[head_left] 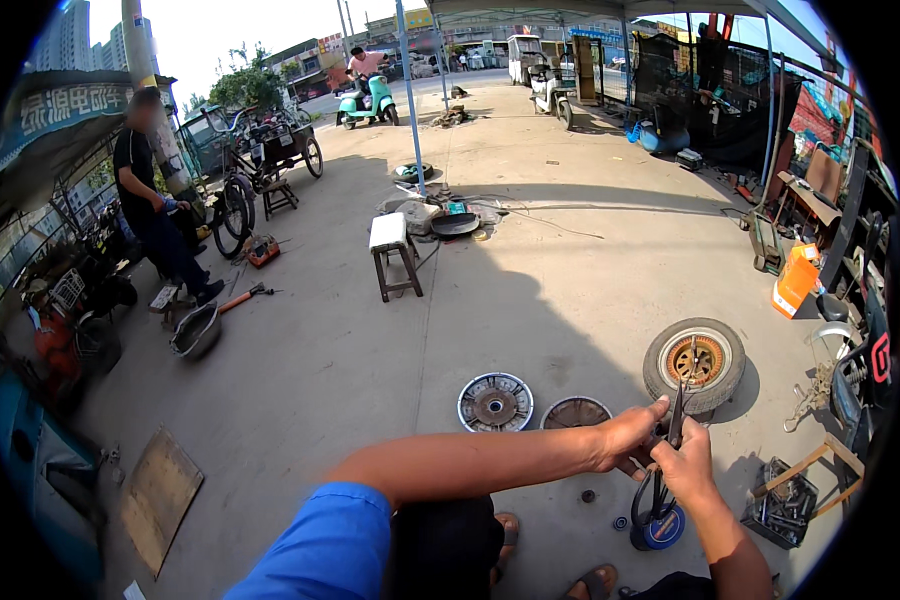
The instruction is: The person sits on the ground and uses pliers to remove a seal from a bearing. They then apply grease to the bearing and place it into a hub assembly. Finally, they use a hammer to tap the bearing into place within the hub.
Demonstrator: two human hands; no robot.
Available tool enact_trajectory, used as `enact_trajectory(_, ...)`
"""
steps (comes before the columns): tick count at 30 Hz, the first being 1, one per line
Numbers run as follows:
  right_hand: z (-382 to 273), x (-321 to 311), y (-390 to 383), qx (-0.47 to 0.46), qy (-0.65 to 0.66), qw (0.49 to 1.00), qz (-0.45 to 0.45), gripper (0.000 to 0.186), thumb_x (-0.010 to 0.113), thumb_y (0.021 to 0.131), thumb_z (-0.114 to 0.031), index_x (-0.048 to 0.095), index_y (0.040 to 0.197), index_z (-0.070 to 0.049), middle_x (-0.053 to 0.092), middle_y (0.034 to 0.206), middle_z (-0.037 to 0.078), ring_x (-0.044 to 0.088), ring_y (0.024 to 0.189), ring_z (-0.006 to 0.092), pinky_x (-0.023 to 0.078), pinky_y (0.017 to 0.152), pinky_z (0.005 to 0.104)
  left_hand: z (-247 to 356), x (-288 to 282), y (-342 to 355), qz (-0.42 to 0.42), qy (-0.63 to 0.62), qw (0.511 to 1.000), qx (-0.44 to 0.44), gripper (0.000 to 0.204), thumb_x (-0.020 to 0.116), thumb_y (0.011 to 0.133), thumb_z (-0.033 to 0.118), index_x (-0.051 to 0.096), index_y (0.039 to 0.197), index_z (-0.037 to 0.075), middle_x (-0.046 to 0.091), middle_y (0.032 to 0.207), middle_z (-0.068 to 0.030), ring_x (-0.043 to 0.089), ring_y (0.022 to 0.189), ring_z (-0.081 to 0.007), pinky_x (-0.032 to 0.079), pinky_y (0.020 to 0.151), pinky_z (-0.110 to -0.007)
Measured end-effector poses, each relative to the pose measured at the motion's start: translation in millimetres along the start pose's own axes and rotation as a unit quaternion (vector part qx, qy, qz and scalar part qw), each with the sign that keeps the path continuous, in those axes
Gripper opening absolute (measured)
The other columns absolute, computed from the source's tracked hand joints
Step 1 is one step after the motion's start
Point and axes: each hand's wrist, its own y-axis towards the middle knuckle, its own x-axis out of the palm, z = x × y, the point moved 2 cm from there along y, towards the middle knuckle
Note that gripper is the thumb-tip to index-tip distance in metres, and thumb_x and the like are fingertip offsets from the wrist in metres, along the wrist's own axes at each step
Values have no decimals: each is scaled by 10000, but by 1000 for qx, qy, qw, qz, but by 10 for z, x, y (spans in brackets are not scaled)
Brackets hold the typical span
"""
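In front of me my left hand [630, 437] and my right hand [686, 462] meet around a pair of dark scissors [677, 418], whose pointed blades stick up between them. The black loop handles hang below my fingers. My left fingers curl near the pivot; my right hand grips from the other side. Just beyond the blade tips lies a hub motor wheel [660, 345] with a tyre and copper windings showing inside. Left of it, two round metal motor covers [495, 402] [575, 412] lie on the ground. Under the handles is a round blue-topped thing [662, 530], its kind unclear.
A black crate of metal tools [782, 505] stands at right, below an orange box [796, 280]. Ahead are a white-topped stool [388, 232] and a tent pole [411, 100]. At left are a person [145, 190], a basin [198, 332], an orange-handled hammer [242, 298] and a board [160, 500].
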Motion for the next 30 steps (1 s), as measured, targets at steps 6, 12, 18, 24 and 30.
enact_trajectory(6,223,-37,-84,15,-47,999,1,296,774,808,-174,598,941,23,666,802,49,615,677,94,497,604,266,-347,72,264,9,-70,997,-6,577,220,1053,616,581,1087,167,597,873,10,453,735,-129,364,618,-349)
enact_trajectory(12,151,-155,-131,65,52,997,-5,316,739,776,-150,586,992,23,608,744,39,549,579,109,455,516,272,-430,-149,268,61,-57,996,18,471,385,1056,536,565,873,141,448,671,29,326,532,-101,261,465,-283)
enact_trajectory(18,158,-303,-90,30,193,980,29,344,674,739,-54,551,1046,42,592,788,57,585,644,147,485,597,274,-220,-79,-32,37,81,995,40,531,552,996,572,561,692,137,347,549,74,283,441,-78,198,404,-286)
enact_trajectory(24,88,-347,-152,39,154,987,4,380,699,793,-139,566,1087,62,624,854,105,596,635,166,511,601,305,-241,-192,64,38,220,955,195,416,681,972,378,633,718,52,426,589,52,350,578,-69,297,504,-308)
enact_trajectory(30,170,-530,-282,107,305,945,-57,591,555,909,-455,607,1167,74,675,924,185,617,610,218,513,602,367,-192,-255,-20,-46,198,931,303,364,695,970,285,629,765,-8,476,650,34,393,664,-90,373,616,-317)
